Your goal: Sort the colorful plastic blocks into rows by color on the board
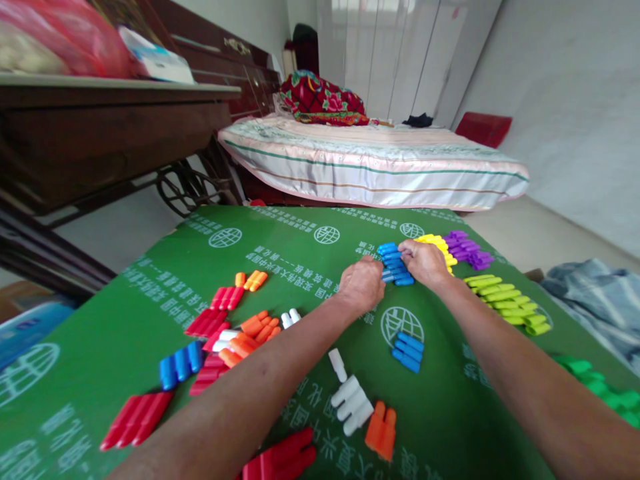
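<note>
A stacked row of blue bullet-shaped toy blocks (397,265) lies on the green board between my two hands. My left hand (364,285) is closed at the left side of this row, its fingertips against the blue pieces and partly hidden. From the right, my right hand (424,261) closes its thumb and fingers on the upper right end of the same row. Just beyond my right hand is a row of yellow blocks (439,248), partly covered by it. Another blue group (408,352) lies nearer, below the hands.
Purple (467,250), lime (507,303) and green blocks (603,387) lie along the right side. Red (137,419), orange (381,430) and white blocks (352,405) are scattered left and near. A bed (370,167) stands behind the green board (280,233); a dark wooden table (110,127) is at left.
</note>
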{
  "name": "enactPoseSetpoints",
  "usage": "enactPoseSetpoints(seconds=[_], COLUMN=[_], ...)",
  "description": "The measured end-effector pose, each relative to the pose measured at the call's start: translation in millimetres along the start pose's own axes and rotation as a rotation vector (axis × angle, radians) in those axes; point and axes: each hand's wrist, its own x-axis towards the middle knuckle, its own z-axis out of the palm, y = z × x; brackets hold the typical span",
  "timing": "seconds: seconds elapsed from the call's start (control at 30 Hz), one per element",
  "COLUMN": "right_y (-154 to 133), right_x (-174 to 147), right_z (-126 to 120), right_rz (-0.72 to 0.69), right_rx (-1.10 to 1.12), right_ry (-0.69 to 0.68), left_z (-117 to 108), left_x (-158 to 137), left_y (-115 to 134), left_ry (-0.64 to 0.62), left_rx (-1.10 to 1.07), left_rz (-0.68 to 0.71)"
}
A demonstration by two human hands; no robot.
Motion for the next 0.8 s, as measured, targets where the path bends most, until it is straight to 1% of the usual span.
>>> enactPoseSetpoints(seconds=[0.23,0.43,0.67,0.8], right_y=[-1,-1,5,14], right_x=[-2,-4,-3,0], right_z=[-1,-1,4,10], right_rz=[0.028,0.013,-0.048,-0.060], right_rx=[0.001,0.034,0.167,0.274], right_ry=[0.004,0.018,0.048,0.033], left_z=[5,7,6,7], left_x=[21,37,49,51], left_y=[8,15,25,26], left_ry=[0.034,0.043,0.038,0.039], left_rx=[-0.008,-0.013,-0.003,-0.001], left_rz=[-0.005,-0.007,-0.015,-0.010])
